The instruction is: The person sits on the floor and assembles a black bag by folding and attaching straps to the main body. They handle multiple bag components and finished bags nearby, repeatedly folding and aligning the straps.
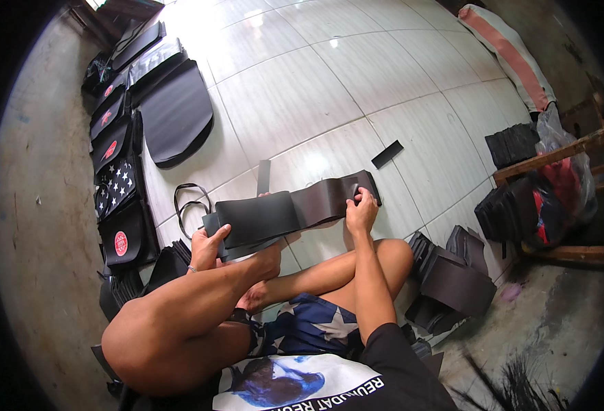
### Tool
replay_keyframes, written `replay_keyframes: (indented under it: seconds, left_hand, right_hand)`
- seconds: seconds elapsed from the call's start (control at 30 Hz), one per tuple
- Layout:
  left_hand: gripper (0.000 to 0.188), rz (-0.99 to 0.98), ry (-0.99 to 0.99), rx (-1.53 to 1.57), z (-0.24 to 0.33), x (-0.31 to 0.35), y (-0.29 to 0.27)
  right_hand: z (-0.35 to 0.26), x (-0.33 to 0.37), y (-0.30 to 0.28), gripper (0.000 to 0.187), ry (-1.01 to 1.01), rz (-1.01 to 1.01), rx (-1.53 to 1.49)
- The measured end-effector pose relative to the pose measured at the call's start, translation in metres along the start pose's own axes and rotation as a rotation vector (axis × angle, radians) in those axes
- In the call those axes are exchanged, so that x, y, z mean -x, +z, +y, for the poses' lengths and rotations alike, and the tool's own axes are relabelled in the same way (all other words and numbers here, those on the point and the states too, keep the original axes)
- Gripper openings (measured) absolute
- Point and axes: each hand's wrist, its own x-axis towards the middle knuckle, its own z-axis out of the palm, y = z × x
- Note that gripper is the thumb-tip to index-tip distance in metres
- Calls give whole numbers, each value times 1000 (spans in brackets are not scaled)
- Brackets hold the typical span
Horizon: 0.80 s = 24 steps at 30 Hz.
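My left hand (209, 248) grips the near left end of several black sheets (257, 218), thumb on top, beside my raised knee. From their right side a long dark brown strip (321, 203) runs on to the right, bent in a wave. At its far right end my right hand (361, 209) is closed in a pinch over the strip. A small dark thing shows at its fingertips, too small to name. The fingers under the sheets are partly hidden.
A small black strip (387, 155) and a grey strip (264, 177) lie on the tiles. A black cord loop (191, 202) is at left. Black flaps (178, 113) line the left wall. Stacked dark pieces (456, 281) sit by my right knee, near a wooden frame (555, 156).
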Motion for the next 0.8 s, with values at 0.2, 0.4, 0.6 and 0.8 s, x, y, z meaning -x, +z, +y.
replay_keyframes:
  seconds: [0.2,0.4,0.6,0.8]
  left_hand:
    - [21,4,54,-50,-19,-14,-17]
    - [20,17,13,3,-9,-5,-3]
    - [22,48,27,-18,-12,-5,-6]
    - [20,-16,81,-31,6,-3,1]
  right_hand:
    - [-20,10,0,18,-124,137,-216]
    - [-34,22,-13,12,-148,31,-393]
    - [-57,46,-18,13,-125,-42,-581]
    - [-63,52,-37,16,-60,8,-543]
